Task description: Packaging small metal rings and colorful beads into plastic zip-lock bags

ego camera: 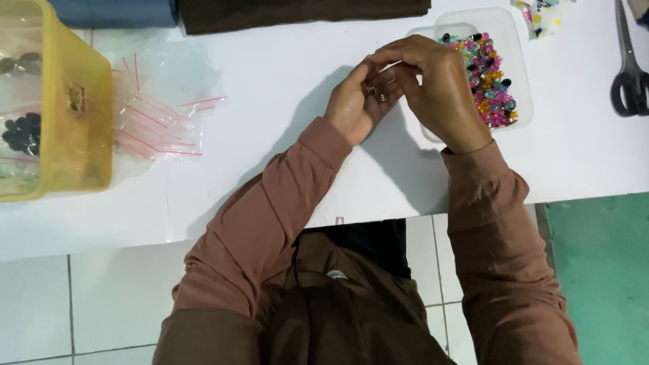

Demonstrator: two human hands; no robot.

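I see both hands meeting just left of the bead tray (517, 64): left hand (355, 101) cupped, steadying small beads (376, 92), right hand (439, 88) curled over, fingertips pinching them. Bags (152, 115) lie far left of the tray.

Glossy plastic beads (490, 81) fill a clear plastic tray (517, 40) on a smooth matt white table (270, 176), beside metal scissors (629, 61).

small silver metal beads (376, 92) | cupped in left palm | above white table, beside bead tray
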